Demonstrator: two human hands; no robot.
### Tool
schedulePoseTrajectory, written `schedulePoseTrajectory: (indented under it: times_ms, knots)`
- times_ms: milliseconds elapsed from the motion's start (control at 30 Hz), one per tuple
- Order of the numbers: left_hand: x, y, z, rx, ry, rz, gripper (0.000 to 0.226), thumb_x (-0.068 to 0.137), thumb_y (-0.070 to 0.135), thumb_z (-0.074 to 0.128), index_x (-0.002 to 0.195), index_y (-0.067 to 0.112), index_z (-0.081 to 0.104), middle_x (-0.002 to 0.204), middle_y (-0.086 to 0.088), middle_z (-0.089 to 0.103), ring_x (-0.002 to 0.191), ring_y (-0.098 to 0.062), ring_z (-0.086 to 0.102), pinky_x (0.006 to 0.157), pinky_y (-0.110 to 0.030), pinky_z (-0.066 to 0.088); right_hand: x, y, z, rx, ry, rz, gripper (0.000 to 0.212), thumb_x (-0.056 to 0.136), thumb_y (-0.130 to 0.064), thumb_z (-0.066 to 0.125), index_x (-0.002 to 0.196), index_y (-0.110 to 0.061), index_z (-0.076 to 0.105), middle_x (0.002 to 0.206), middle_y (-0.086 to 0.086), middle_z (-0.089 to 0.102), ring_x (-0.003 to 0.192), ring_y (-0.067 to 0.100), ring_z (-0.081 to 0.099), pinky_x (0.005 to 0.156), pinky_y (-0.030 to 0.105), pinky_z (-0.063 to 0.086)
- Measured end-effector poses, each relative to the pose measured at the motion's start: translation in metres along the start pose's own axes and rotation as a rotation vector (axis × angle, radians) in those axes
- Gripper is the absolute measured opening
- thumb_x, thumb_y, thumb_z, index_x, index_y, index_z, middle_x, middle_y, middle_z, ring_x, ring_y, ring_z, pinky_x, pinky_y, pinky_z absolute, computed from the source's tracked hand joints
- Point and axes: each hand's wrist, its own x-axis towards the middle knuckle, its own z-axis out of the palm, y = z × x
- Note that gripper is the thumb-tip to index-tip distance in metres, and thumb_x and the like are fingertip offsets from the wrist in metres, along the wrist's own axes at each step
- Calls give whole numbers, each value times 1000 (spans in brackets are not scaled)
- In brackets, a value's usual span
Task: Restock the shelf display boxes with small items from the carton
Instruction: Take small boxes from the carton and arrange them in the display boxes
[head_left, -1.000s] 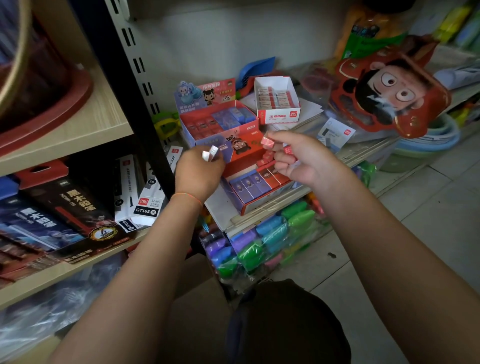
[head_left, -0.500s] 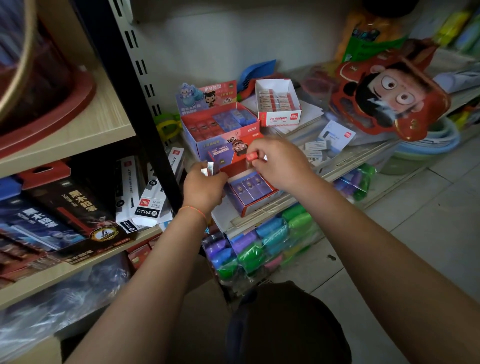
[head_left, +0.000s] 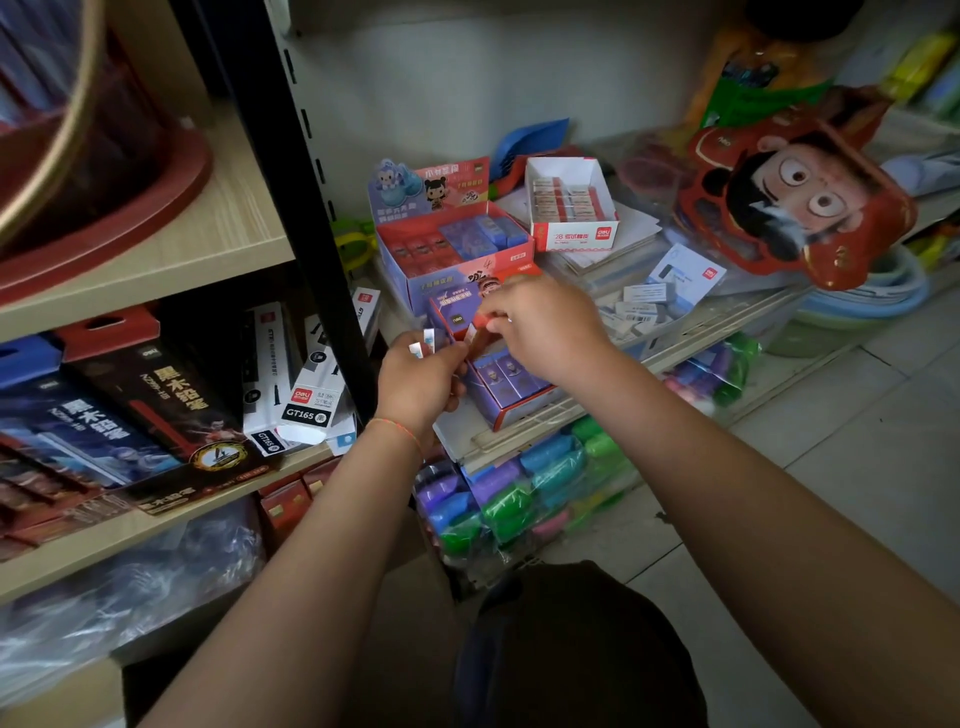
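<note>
- Right hand (head_left: 545, 327) has come from open air at 3 o'clock of the near display box (head_left: 498, 374) to directly over its red compartment; its fingers are clamped on a small red eraser (head_left: 480, 328) at the box's upper edge.
- Left hand (head_left: 421, 379), at 9 o'clock of that box, has drifted closer; its fingers stay pinched round a few white-ended erasers (head_left: 423, 344), held as reserve stock.
- Rear display box (head_left: 452, 249) at 12 o'clock sits full; white box (head_left: 571, 208) at 1 o'clock is untouched.
- Carton not identifiable in view.
- Judgement: one piece is about to be seated; restocking is under way, with the left-hand pieces yet to follow.
</note>
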Motion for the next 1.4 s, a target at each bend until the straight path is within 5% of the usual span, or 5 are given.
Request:
schedulePoseTrajectory:
  times_ms: [200, 500, 767, 967, 1400]
  knots:
    - [-3, 7, -2, -84, 1, -52, 10, 92, 10, 57, 86, 2, 56, 65, -11, 54, 43, -19, 46, 38, -20, 31, 0, 1, 2, -169, -20, -30, 23, 89, -11, 60, 107, -24, 68, 107, -1, 62, 95, 25, 60, 67, 29, 45]
    - [-23, 31, -12, -309, -225, 46, 9, 96, 5, 55, 99, 5, 63, 83, -9, 63, 61, -15, 68, 46, -18, 49, -10, -7, -26, 779, 18, 106, 14, 92, -22, 65, 101, -14, 73, 78, -15, 64, 69, -9, 57, 62, 9, 43]
    - [-21, 40, -5, -185, -263, -112, 25, 103, 32, 39, 101, 9, 50, 70, -9, 59, 42, -16, 47, 38, -17, 17, -12, 14, -28, 1148, -115, 292, 13, 88, -15, 71, 99, -8, 72, 62, -3, 57, 40, 4, 39, 43, 21, 30]
    - [-16, 52, 0, -208, -135, -82, 38, 79, -12, 29, 103, 8, 51, 79, -7, 56, 64, -16, 51, 44, -18, 33, -16, 43, -26, 1727, -135, 419, 6, 89, -13, 65, 87, -11, 59, 84, 14, 47, 35, 3, 26, 37, 17, 26]
    - [0, 45, 9, 354, -15, 370, 32, 83, -6, 63, 104, 16, 59, 82, 0, 59, 73, -18, 59, 66, -22, 52, -14, 29, -20, 442, 29, 298, 9, 80, -19, 74, 87, -23, 70, 85, -4, 65, 78, 15, 60, 64, 26, 46]
